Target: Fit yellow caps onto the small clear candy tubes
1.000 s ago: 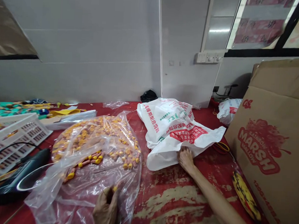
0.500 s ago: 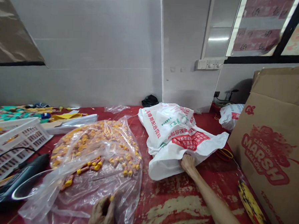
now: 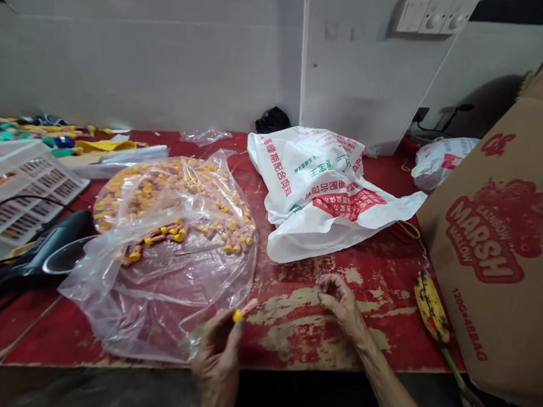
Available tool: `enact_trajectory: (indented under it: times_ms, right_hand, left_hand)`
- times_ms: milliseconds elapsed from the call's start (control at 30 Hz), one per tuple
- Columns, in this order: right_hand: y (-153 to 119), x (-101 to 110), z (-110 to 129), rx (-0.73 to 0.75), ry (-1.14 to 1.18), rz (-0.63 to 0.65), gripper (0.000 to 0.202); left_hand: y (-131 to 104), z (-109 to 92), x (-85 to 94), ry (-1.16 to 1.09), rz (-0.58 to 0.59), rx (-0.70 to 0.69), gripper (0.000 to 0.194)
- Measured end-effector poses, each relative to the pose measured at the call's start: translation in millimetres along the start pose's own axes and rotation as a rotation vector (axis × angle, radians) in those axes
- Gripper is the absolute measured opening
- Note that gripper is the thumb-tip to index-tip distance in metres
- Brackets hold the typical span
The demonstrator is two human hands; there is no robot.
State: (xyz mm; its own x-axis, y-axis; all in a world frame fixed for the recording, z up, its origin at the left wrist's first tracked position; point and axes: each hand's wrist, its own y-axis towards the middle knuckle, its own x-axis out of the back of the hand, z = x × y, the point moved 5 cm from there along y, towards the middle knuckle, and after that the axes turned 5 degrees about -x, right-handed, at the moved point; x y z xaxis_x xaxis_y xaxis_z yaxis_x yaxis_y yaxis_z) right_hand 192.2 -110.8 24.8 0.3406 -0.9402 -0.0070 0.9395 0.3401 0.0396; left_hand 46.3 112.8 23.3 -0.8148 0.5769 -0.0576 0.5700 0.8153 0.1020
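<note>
Left hand (image 3: 217, 361) at the near rim of the clear bag (image 3: 167, 283), fingers pinched on one yellow-capped piece (image 3: 243, 311); the rest of the pieces lie heaped inside that bag; right hand (image 3: 341, 301) hovers right of the clear bag, fingers curled, whether it holds anything I cannot tell; white printed bag (image 3: 322, 194) lies beyond it.

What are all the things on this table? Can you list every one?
Clear plastic bag: one, see-through, left-centre, holding many yellow-and-pink pieces.
White plastic bag: one, red and green print, centre.
Second white bag: one, back right.
Cardboard box: one, brown, "MARSH MALLOW" print, right.
White basket: one, left.
Black device: one, left.
Left hand: pinching one yellow-capped piece.
Right hand: curled fingers; contents unclear.
</note>
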Motion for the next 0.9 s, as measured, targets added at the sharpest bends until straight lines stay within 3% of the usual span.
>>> enact_trajectory:
  times_ms: [100,200,467,667,900]
  right_hand:
    - [-10,-12,3,-0.033,0.107,0.075,0.019]
    - [-18,-13,4,-0.071,0.033,0.09,0.019]
    - [-37,-8,20,0.135,-0.444,0.219,0.026]
    - [-46,-14,22,0.192,-0.515,0.307,0.031]
    - [-48,-18,21,0.18,-0.57,0.359,0.032]
  left_hand:
    - [-23,4,-30.6,-0.183,0.161,0.178,0.033]
    - [-32,6,-43.4,-0.286,0.196,0.288,0.031]
    - [-33,3,-40.3,-0.371,0.209,0.324,0.027]
    - [-37,10,-39.9,-0.316,0.272,0.295,0.025]
    - [-40,5,-41.1,-0.233,0.316,0.256,0.024]
